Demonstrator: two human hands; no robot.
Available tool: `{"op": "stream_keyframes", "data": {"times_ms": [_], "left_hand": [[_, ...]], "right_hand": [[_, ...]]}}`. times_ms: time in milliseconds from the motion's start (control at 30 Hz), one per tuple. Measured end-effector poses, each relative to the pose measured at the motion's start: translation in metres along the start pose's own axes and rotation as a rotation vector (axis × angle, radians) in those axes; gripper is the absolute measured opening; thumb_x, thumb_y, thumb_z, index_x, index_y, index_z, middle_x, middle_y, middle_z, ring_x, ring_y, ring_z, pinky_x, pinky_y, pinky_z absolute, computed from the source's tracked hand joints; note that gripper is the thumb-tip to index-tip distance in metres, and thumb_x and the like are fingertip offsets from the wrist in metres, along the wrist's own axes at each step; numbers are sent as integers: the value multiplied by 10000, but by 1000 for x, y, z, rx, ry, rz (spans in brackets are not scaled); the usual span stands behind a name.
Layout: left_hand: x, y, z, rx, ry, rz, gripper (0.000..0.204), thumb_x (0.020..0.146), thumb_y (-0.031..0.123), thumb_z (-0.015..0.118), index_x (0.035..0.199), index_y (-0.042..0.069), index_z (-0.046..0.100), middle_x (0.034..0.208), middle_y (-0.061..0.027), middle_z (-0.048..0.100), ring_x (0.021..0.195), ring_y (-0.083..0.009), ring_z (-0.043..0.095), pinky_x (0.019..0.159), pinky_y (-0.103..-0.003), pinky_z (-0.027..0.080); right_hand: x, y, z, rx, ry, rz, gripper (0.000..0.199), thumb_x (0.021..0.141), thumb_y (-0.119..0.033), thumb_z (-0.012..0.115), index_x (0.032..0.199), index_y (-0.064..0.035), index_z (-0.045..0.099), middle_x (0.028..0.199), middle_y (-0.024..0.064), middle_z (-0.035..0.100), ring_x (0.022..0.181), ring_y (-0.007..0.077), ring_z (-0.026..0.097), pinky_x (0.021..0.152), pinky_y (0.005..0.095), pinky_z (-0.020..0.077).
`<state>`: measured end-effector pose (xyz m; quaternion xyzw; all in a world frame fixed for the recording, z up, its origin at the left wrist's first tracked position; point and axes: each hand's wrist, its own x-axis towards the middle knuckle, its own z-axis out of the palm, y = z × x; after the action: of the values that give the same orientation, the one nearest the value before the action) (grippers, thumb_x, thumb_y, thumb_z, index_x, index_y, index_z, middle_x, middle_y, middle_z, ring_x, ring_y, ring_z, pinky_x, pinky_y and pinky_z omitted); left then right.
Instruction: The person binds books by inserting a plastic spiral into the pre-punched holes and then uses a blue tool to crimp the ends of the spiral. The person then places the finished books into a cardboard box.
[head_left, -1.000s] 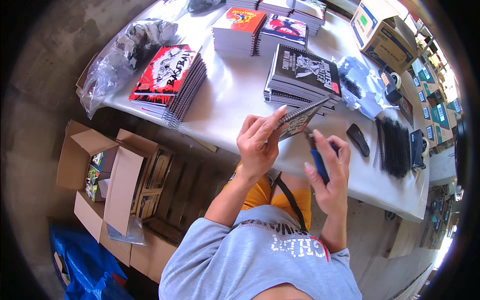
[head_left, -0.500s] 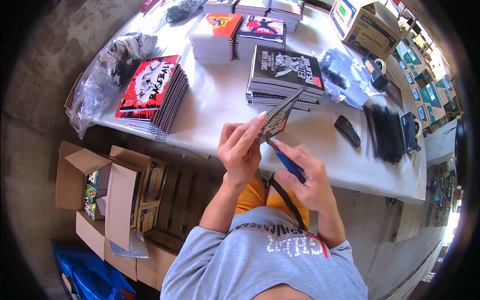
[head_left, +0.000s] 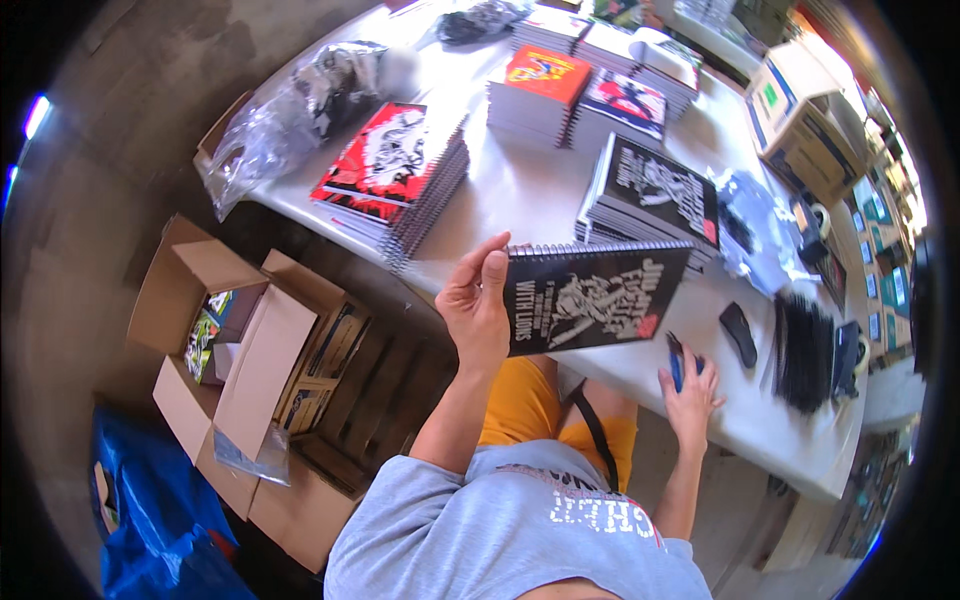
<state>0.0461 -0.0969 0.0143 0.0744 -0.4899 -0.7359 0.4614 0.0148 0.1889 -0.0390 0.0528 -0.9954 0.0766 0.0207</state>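
My left hand [head_left: 476, 305] grips a black spiral notebook [head_left: 600, 298] by its left end, thumb in front. The notebook is raised in front of the table's near edge, its cover facing me and its coil along the top. My right hand [head_left: 690, 395], at the table's near edge, has its fingers around blue-handled pliers [head_left: 676, 365], the dark jaws pointing away from me. Whether the pliers touch the table I cannot tell. Just beyond the raised notebook stands a stack of matching black notebooks [head_left: 655, 190].
Red notebooks [head_left: 375, 160] are stacked at the left, with crumpled clear plastic [head_left: 290, 130] behind. Orange-covered notebooks [head_left: 545, 80] stand farther back. At the right lie a black tool-like object [head_left: 738, 335], black coils [head_left: 803, 350] and a tape dispenser [head_left: 848, 360]. Open cartons [head_left: 270, 370] sit at lower left.
My left hand has turned the notebook so its cover faces me. My right hand, with the pliers, has moved away from the notebook, right and down to the table's edge. The view has shifted.
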Motion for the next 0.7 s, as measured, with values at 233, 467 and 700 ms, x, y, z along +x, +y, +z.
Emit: {"op": "stream_keyframes", "data": {"times_ms": [233, 467, 700], "left_hand": [[22, 43, -16, -97, 54, 161, 143, 913, 51, 490, 1054, 57, 467, 1039, -162, 603, 927, -142, 566, 821, -258, 445], [118, 90, -59, -12, 323, 342, 63, 916, 46, 481, 967, 54, 515, 1033, -83, 589, 822, -111, 540, 735, -256, 443], [200, 32, -128, 811, 315, 295, 162, 864, 80, 533, 1018, 32, 551, 870, -93, 617, 855, -198, 534, 786, -306, 413]], "right_hand": [[54, -106, -29, 1249, 64, -445, 598, 806, -282, 633, 1304, -42, 406, 1243, 103, 460, 1180, 201, 406, 922, 308, 376], [153, -266, -100, 1324, 238, -819, 397, 765, -57, 689, 1141, -17, 568, 1006, 73, 622, 891, 134, 574, 786, 257, 457], [269, -369, -34, 708, -108, -825, 479, 741, -351, 692, 1141, -103, 603, 1047, 119, 605, 1007, 212, 549, 857, 321, 431]]}}
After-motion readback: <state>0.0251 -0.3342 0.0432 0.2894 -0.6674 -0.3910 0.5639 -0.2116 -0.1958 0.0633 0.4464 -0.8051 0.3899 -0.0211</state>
